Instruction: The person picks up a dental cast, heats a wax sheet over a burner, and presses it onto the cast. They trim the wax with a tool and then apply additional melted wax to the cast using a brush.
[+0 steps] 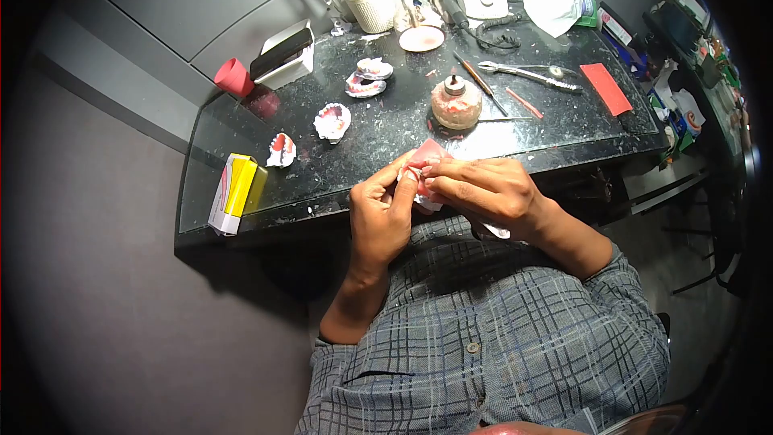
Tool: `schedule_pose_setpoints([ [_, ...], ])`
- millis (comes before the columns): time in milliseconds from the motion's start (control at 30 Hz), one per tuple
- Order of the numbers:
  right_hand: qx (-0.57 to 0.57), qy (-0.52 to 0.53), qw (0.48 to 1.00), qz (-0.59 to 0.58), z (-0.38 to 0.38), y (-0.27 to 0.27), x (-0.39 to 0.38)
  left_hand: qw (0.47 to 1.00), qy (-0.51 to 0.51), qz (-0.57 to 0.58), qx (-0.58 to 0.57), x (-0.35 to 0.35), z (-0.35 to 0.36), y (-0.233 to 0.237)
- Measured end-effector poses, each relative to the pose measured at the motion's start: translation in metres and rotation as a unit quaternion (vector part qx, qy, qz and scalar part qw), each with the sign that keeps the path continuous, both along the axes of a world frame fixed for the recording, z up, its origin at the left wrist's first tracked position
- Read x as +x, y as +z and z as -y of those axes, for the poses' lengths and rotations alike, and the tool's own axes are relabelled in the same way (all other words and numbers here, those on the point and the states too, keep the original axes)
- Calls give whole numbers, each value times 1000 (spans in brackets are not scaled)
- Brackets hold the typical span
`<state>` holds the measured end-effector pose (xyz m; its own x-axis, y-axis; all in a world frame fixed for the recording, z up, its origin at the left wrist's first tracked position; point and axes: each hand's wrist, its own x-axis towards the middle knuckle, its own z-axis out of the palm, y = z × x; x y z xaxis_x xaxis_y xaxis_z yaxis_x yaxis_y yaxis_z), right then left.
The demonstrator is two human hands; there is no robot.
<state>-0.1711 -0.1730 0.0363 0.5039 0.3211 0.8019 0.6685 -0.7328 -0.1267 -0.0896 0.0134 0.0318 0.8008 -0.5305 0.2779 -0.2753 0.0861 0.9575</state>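
Observation:
Both hands meet at the front edge of the dark worktop, around a pink wax sheet [429, 151] pressed on a small white cast [429, 204]. My left hand [383, 211] pinches the piece from the left with its thumb on top. From the right, my right hand [487, 191] has its fingers bent over the same piece; its palm side is hidden. Just beyond them stands a round spirit burner [456, 103]. To the left lie a cast with pink wax and teeth [332, 122], a smaller one [281, 151] and a hinged pair [369, 77].
A yellow and white box [234, 195] stands at the worktop's left front corner, a pink cup [234, 77] behind it. Behind the burner lie a brown-handled tool [475, 72] and metal pliers [527, 75]. A red wax sheet [605, 89] is at the right.

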Motion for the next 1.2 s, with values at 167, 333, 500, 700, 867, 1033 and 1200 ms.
schedule_pose_setpoints([
  [167, 10, -6, 1000, -6, -2, -2, 0, 1000, 4, -12, -4, 0, 1, 0],
  [333, 10, -7, 1000, 4, -4, -4, 1, 997, -19, -72, -24, 2, 2, 0],
  [500, 12, -12, 1000, -2, -5, -3, -1, 998, -13, -64, -20, 3, 0, -2],
  [700, 17, -15, 1000, -4, -6, -2, -1, 999, 1, -36, -24, 3, 2, -2],
  [867, 17, -20, 1000, 15, -9, -1, -1, 997, 3, -55, -45, 2, 4, -4],
  [1033, 28, -25, 999, 12, -12, -5, -1, 998, 15, -46, -45, 2, 4, -6],
  [1200, 24, -29, 999, 11, -12, -5, -2, 997, 16, -48, -52, 4, 4, -9],
])
